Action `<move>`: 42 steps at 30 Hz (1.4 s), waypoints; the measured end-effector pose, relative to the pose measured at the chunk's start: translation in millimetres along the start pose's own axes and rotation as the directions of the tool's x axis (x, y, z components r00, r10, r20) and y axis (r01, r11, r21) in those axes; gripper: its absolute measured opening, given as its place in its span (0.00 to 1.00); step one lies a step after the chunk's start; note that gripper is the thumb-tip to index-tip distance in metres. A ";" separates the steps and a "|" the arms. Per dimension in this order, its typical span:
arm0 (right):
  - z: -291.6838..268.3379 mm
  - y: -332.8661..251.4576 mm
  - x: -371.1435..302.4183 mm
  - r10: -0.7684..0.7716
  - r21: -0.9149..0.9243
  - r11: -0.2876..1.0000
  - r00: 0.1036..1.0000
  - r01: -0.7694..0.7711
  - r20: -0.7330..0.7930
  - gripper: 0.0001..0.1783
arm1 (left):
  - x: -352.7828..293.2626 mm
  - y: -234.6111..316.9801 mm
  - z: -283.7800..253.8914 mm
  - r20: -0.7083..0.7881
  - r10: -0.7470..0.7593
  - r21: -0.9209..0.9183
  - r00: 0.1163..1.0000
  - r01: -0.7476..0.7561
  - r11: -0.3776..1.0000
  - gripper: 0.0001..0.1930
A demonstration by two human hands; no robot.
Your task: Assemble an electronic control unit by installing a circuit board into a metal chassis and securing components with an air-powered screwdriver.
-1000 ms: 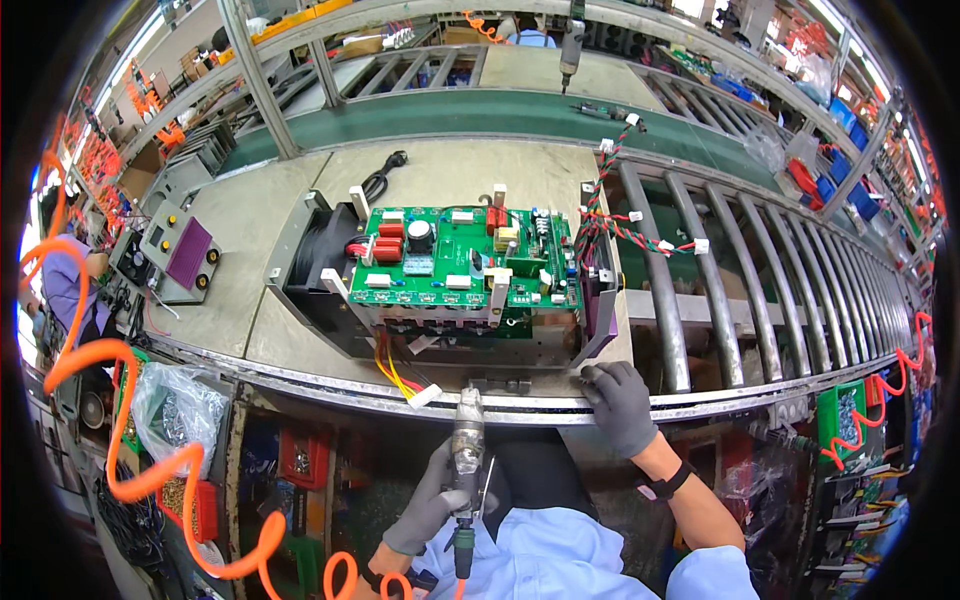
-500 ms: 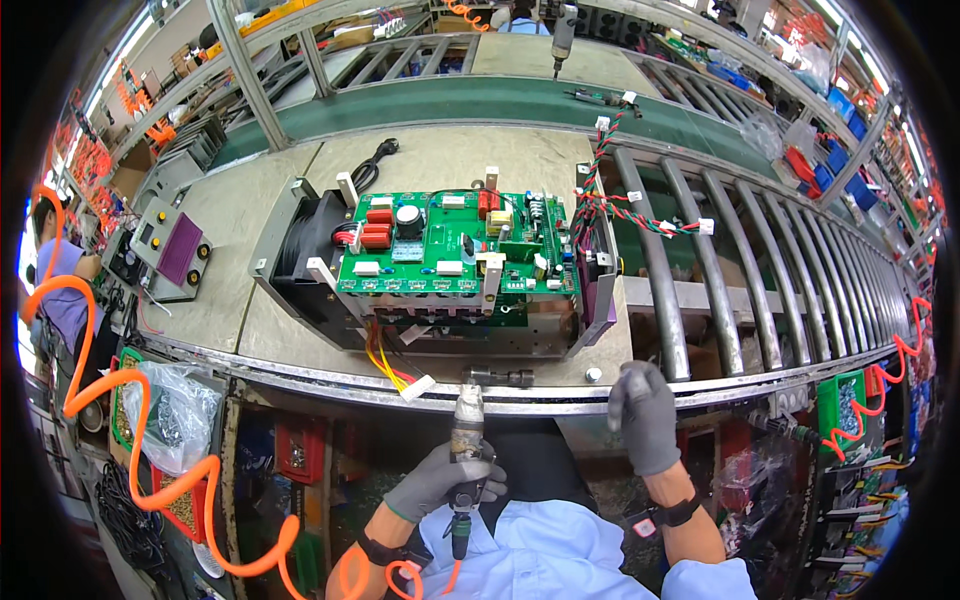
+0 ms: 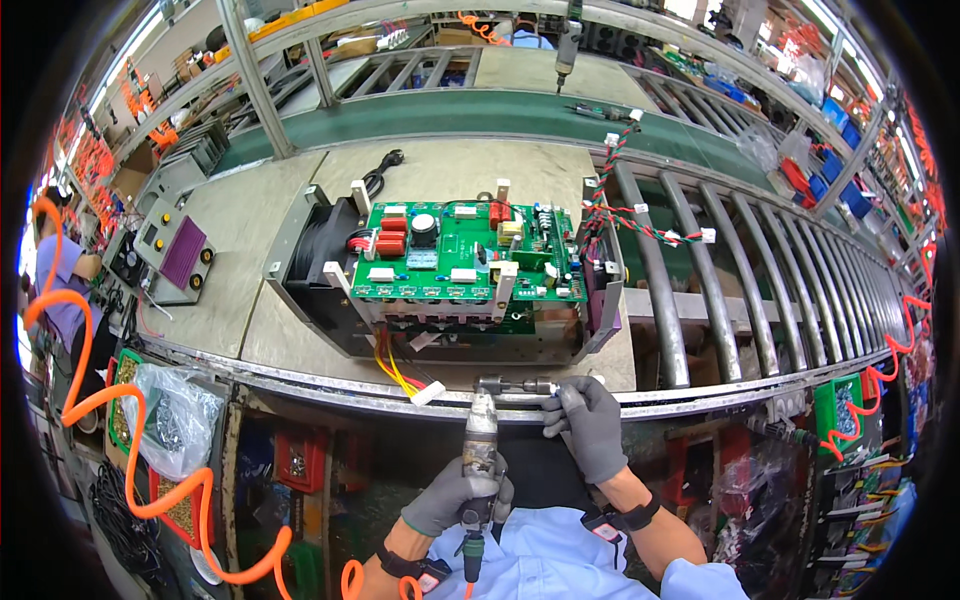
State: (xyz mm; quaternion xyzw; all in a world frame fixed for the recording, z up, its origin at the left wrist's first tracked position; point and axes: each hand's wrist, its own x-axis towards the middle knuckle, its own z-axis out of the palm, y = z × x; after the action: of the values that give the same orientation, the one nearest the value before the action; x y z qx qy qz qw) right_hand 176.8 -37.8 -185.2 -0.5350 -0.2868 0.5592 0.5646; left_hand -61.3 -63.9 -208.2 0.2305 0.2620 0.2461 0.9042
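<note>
Along bench edge (image 3: 300,381), driver (image 3: 482,430) in left hand (image 3: 445,500), narrow gap before chassis (image 3: 480,347)

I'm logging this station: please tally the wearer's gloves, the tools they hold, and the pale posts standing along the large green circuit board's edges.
Grey gloves: 2
Right-angle driver: 1
Pale upright posts: 4
Total: 7

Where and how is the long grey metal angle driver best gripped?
I'd hold the driver around its straight barrel, from the left, as the grey-gloved left hand does: that slim length suits a wrapped grip, while the metal spindle juts right at the far end and the orange coiled hose leaves the near end.
</note>
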 end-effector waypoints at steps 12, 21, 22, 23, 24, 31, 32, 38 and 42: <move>-2.6 -10.7 8.0 -0.402 -0.410 0.861 0.896 0.301 -0.187 0.19 | 8.5 4.5 3.8 0.029 0.011 0.025 1.000 -0.012 1.000 0.19; 13.1 -34.4 65.3 -0.908 -0.973 -0.026 0.403 0.229 0.119 0.57 | 27.4 28.0 19.2 -0.080 0.094 0.143 0.992 -0.081 0.986 0.15; 15.1 -29.4 70.5 -0.919 -0.978 -0.051 0.374 0.204 0.126 0.56 | 28.8 29.3 19.7 -0.076 0.103 0.143 0.992 -0.091 0.986 0.15; 15.2 -24.7 74.8 -0.930 -0.980 -0.071 0.342 0.188 0.133 0.56 | 29.8 30.0 19.8 -0.073 0.114 0.141 0.991 -0.103 0.985 0.15; 13.4 -20.7 78.6 -0.936 -0.969 -0.179 0.273 0.170 0.221 0.56 | 30.9 30.6 19.3 -0.071 0.122 0.141 0.990 -0.111 0.984 0.15; 9.7 6.2 105.3 -0.985 -0.904 0.001 0.155 0.428 0.073 0.52 | 35.4 27.0 10.0 -0.036 0.107 0.154 0.994 -0.100 0.983 0.16; 10.1 8.4 105.7 -0.931 -0.876 0.247 0.351 0.415 -0.097 0.49 | 35.9 26.4 8.8 -0.026 0.112 0.156 0.993 -0.107 0.982 0.16; 7.1 -0.2 100.7 -0.909 -0.876 0.228 0.415 0.425 -0.035 0.34 | 41.5 27.5 9.0 -0.014 0.172 0.146 0.985 -0.168 0.975 0.13; 7.5 -5.9 96.6 -0.894 -0.845 0.297 0.441 0.444 -0.082 0.44 | 46.4 31.3 14.2 -0.034 0.198 0.163 0.980 -0.190 0.968 0.12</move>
State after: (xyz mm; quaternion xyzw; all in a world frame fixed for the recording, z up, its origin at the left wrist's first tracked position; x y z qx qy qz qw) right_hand 192.1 56.2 -204.2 -0.6570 -0.5115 -0.0956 0.5455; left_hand -28.8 -17.5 -197.1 0.3202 0.2797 0.3176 0.8476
